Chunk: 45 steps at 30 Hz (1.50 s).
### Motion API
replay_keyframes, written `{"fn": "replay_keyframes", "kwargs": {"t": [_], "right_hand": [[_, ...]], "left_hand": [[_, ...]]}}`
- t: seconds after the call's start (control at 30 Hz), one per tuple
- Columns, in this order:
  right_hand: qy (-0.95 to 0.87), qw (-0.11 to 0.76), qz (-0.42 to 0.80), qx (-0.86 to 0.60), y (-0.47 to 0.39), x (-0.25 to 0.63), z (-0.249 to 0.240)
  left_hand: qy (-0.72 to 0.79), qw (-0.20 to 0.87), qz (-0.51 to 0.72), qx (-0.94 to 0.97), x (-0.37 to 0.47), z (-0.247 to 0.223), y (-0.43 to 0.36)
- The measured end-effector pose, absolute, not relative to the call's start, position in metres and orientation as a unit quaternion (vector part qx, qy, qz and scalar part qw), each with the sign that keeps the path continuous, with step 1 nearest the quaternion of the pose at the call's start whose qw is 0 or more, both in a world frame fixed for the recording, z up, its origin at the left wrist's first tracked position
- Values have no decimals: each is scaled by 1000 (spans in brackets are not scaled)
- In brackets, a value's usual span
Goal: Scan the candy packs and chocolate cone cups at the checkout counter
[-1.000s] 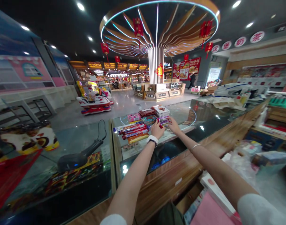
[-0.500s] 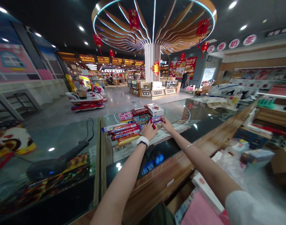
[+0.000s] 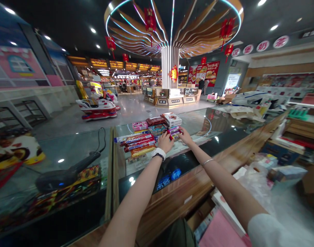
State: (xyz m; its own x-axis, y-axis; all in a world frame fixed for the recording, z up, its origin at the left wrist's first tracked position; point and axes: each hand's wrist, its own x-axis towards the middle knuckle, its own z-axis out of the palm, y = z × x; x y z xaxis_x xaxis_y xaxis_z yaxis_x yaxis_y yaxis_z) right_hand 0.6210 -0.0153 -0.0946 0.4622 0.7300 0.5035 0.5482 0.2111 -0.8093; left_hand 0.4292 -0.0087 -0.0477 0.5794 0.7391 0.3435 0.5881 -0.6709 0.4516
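Observation:
On the glass counter (image 3: 198, 121), my left hand (image 3: 165, 142) and my right hand (image 3: 185, 136) grip the two ends of some small purple and red candy rolls (image 3: 174, 129). My fingers partly cover the rolls, and how many there are is unclear. To the left lie long red Mentos packs (image 3: 140, 144) side by side, with an orange pack (image 3: 143, 151) at the near end. Behind my hands sit a teal box (image 3: 157, 129), a brown packet (image 3: 155, 120), a pink box (image 3: 139, 126) and a white box (image 3: 172, 119).
A black handheld scanner (image 3: 66, 173) with a cable lies on the left counter. Paper and plastic wrapping (image 3: 247, 112) covers the counter's far right. Boxes and a plastic bag (image 3: 257, 178) are low at my right. A kiddie ride (image 3: 96, 106) stands beyond the counter.
The whole view has shifted slightly to the right in the picture. My hands stay at the candy rolls, with little visible movement against the counter.

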Motion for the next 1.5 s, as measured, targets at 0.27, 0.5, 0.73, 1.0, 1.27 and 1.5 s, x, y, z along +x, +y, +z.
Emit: {"fn": "replay_keyframes", "kwargs": {"t": [0.27,0.5,0.73,1.0,1.27,1.5], "right_hand": [[-513,553,48,-654,-27,614,-86],[-574,470,-105,-662,-44,592,-74],[-671,331,-174,-640,-67,542,-57],[-729,295,-166,-594,-92,452,-30],[-778,301,-130,-536,-100,358,-19],[-819,305,-98,-477,-92,280,-16]], "left_hand": [[369,103,279,880,425,-49,-11],[359,7,264,895,411,-31,-34],[345,-37,256,902,367,-14,-48],[399,-70,264,875,276,4,-74],[468,-44,279,838,185,8,-98],[509,-85,293,805,99,11,-103]]}}
